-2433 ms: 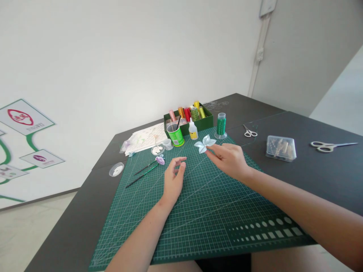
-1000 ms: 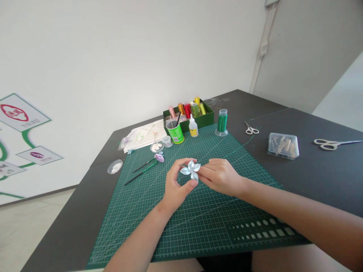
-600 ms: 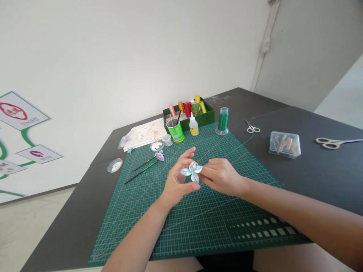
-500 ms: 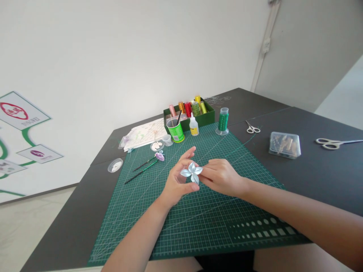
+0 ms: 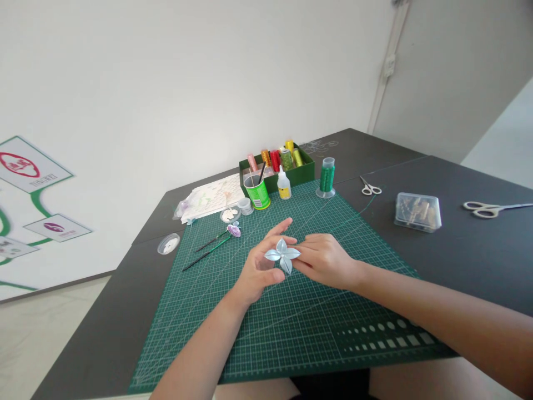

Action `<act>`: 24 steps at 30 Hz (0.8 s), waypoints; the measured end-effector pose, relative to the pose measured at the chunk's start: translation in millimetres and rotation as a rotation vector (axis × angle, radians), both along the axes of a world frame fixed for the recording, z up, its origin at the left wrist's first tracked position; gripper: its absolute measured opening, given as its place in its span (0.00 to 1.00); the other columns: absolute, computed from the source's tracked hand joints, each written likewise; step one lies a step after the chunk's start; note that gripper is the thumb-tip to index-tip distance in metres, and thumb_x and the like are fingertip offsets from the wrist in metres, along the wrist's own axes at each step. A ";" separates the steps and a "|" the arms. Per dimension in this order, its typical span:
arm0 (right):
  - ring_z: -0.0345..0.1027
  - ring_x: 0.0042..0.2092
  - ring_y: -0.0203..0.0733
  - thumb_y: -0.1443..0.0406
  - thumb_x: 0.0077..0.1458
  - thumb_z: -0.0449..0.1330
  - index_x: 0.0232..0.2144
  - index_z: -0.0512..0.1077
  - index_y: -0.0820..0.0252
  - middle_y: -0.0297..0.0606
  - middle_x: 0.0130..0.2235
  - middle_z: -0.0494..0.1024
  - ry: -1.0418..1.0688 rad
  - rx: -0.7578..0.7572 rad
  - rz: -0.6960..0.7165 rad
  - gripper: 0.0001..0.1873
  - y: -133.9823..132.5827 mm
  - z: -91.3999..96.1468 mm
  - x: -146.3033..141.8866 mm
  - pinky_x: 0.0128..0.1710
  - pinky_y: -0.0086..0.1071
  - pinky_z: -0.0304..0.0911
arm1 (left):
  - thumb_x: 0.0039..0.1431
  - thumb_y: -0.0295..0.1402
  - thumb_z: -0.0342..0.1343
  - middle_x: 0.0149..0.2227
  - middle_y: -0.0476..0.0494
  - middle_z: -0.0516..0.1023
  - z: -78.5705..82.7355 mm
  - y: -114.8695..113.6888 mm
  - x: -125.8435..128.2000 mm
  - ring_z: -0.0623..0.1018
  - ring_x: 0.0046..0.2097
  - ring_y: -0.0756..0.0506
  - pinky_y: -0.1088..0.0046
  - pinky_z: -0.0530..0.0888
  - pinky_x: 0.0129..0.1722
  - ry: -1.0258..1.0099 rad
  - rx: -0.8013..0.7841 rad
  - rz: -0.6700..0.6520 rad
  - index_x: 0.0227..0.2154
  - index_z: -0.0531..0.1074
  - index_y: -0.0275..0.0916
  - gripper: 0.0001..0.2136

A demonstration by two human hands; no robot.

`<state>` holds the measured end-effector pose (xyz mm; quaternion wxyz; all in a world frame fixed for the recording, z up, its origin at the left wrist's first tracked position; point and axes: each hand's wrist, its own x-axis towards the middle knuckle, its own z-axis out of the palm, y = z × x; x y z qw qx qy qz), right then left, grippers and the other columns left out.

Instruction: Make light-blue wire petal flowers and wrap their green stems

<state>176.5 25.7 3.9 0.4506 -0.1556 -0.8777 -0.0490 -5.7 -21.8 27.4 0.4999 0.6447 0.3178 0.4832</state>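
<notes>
A pale blue flower [image 5: 282,256] with pointed petals and a small light centre faces me between my hands. Behind its right side, the fingers of my right hand [image 5: 327,255] are closed in a pinch, apparently on its stem, which the petals and fingers hide. My left hand [image 5: 260,266] curves around the flower's left side. Its thumb lies below the petals and its fingers reach out above them, apart from each other. Whether its inner fingers touch the flower's back is hidden. Both hands are over the green cutting mat [image 5: 233,328].
Beyond my hands stand a green can [image 5: 259,195], a glue bottle [image 5: 284,186], a green thread spool [image 5: 327,178] and a box [image 5: 302,175] of spools. A purple flower [image 5: 234,229] and thin dark sticks lie left. Small scissors [image 5: 370,188], a clear case [image 5: 417,212] and larger scissors [image 5: 487,210] lie right.
The blue flower has turned slightly, showing its petals more fully. My left thumb has drawn back a little to the left from the lower petal. The right hand has hardly moved.
</notes>
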 end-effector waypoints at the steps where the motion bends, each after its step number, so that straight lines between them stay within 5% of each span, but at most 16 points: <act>1: 0.61 0.20 0.33 0.68 0.67 0.52 0.24 0.70 0.61 0.31 0.19 0.72 -0.001 -0.002 0.001 0.18 0.1 0.1 0.2 0.26 0.32 0.50 | 0.47 0.58 0.65 0.68 0.37 0.61 0.3 -0.1 0.1 0.58 0.70 0.30 0.48 0.63 0.63 0.001 0.000 0.003 0.48 0.78 0.44 0.29; 8: 0.61 0.21 0.33 0.68 0.67 0.52 0.25 0.72 0.61 0.32 0.19 0.72 -0.005 0.011 -0.026 0.18 1.0 -0.8 0.7 0.26 0.32 0.50 | 0.55 0.50 0.64 0.66 0.39 0.65 -1.7 1.1 -0.3 0.63 0.67 0.30 0.47 0.63 0.64 0.041 -0.009 -0.030 0.46 0.80 0.45 0.20; 13: 0.60 0.20 0.32 0.66 0.69 0.50 0.23 0.70 0.61 0.31 0.19 0.71 0.023 -0.017 -0.006 0.21 0.8 3.7 -0.2 0.26 0.31 0.50 | 0.59 0.55 0.56 0.68 0.38 0.62 -3.1 1.2 -0.5 0.62 0.68 0.33 0.51 0.65 0.63 -0.014 0.071 -0.016 0.60 0.68 0.47 0.29; 16: 0.55 0.19 0.31 0.65 0.68 0.51 0.20 0.66 0.60 0.29 0.16 0.65 0.025 -0.111 -0.027 0.22 1.8 7.0 1.5 0.24 0.30 0.47 | 0.65 0.57 0.46 0.69 0.38 0.59 -4.8 -0.4 -2.0 0.60 0.69 0.34 0.51 0.64 0.63 0.108 0.283 0.173 0.66 0.60 0.48 0.32; 20: 0.49 0.18 0.29 0.63 0.65 0.54 0.19 0.60 0.59 0.25 0.15 0.57 -0.030 -0.328 0.034 0.21 2.6 9.6 5.1 0.22 0.27 0.43 | 0.69 0.53 0.39 0.71 0.39 0.54 -9.4 -5.7 -5.6 0.57 0.70 0.34 0.50 0.58 0.66 0.413 0.709 0.565 0.66 0.62 0.47 0.29; 24: 0.50 0.19 0.29 0.63 0.65 0.54 0.21 0.61 0.58 0.24 0.16 0.57 -0.085 -0.414 0.077 0.19 -0.7 13.8 7.8 0.22 0.28 0.43 | 0.69 0.53 0.38 0.68 0.36 0.59 -12.2 -8.8 -8.5 0.64 0.66 0.35 0.55 0.62 0.64 0.503 0.984 0.678 0.69 0.56 0.42 0.32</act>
